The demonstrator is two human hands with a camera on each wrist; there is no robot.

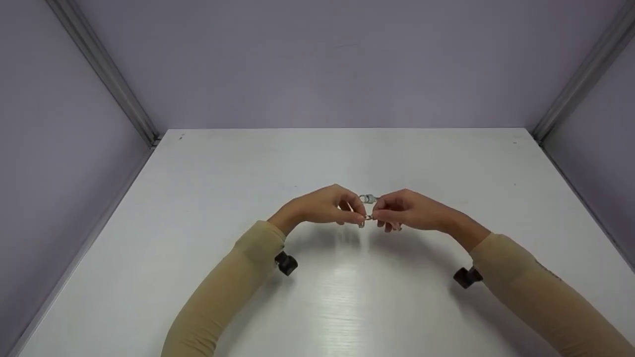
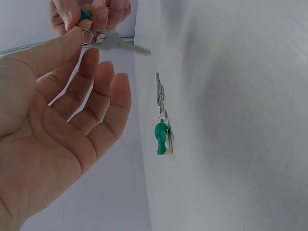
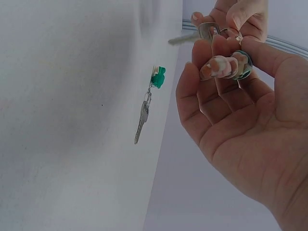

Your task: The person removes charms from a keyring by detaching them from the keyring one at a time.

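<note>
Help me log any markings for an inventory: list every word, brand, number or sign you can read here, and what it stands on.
None can be read.
Held key, pinched at its ring by the left hand and right hand: any stamping is too blurred to read.
Second key with the green tag, lying on the white table: no legible text.
Table and walls: no print shows.

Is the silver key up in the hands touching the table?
Apart. In the left wrist view the silver key hangs from the ring pinched by the left hand, clear of the white table.
</note>
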